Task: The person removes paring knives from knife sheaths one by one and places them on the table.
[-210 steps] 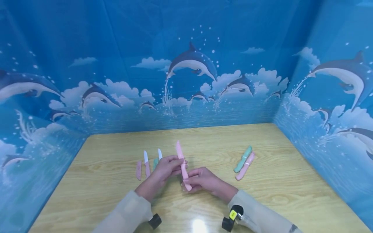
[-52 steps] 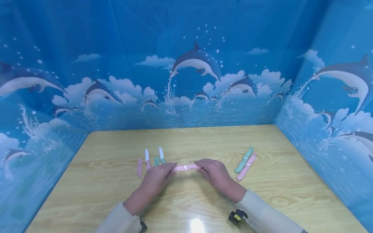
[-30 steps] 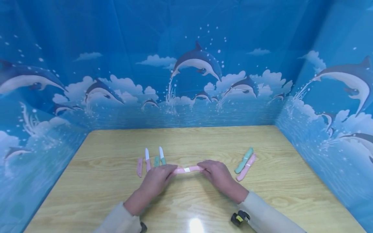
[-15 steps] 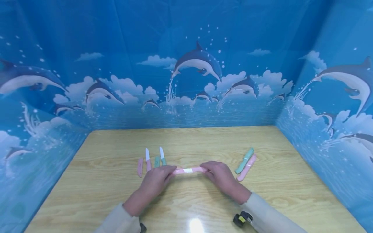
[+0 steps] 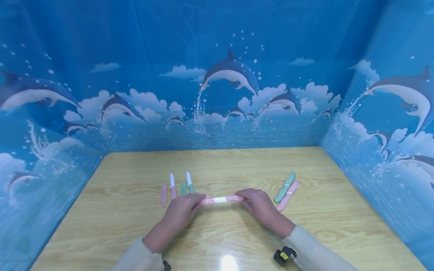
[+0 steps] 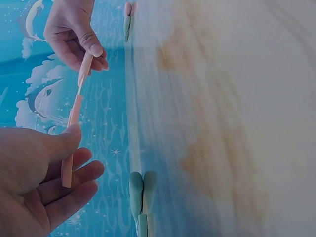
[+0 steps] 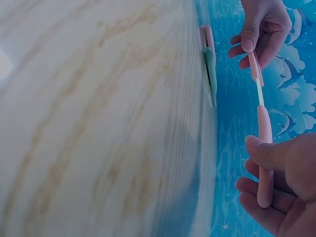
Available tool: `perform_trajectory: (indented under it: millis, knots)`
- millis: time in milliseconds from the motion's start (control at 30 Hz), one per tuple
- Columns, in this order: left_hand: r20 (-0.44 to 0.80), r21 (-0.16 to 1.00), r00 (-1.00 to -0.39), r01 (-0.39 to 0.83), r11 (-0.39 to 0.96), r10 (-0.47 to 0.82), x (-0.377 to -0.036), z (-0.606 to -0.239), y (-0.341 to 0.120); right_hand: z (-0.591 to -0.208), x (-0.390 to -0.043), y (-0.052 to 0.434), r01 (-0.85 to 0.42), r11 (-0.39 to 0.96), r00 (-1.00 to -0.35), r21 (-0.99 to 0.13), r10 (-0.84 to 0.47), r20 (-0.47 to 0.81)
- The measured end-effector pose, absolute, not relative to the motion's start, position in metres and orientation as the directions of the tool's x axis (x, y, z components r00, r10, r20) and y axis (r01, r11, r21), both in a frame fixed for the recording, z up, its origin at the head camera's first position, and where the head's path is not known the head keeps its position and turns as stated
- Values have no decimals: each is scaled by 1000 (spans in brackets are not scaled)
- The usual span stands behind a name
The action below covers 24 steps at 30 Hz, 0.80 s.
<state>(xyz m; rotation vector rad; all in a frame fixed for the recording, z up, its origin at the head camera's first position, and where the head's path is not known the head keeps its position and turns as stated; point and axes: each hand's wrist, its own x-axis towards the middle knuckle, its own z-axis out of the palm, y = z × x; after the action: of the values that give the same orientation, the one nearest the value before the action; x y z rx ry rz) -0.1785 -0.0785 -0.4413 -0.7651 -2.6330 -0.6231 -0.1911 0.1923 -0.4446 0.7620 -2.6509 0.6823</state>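
Observation:
Between both hands, above the table, a pink paring knife [image 5: 234, 198] lies level and partly drawn from its pink sheath [image 5: 207, 201]. A short stretch of its white blade shows between handle and sheath. My left hand [image 5: 181, 210] pinches the sheath, thumb on top and fingers beneath, as the left wrist view shows. In the right wrist view my right hand [image 7: 291, 177] grips the rounded knife handle [image 7: 265, 148], thumb across it. Just beyond the left hand lie a bare pink knife [image 5: 173, 188] and a bare green knife [image 5: 189, 182].
An empty pink sheath [image 5: 163, 195] and a green sheath [image 5: 183, 189] lie beside the bare knives. At the right are a sheathed green knife [image 5: 285, 188] and a sheathed pink knife [image 5: 288, 195], side by side. A dolphin-print curtain [image 5: 217, 131] borders the wooden table [image 5: 322, 210].
Seven seconds ago the knife was fully sheathed and pointed away. It has turned crosswise, and more white blade shows as the right hand shifts rightward, away from the left.

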Motion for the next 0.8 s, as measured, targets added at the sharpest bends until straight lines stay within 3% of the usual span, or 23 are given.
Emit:
perform_trajectory:
  millis: [800]
  knots:
    - [402,318,-829,525,789,389,-177,-437,-82,-443,-190,200,-535,765,-827,-359,-388,407]
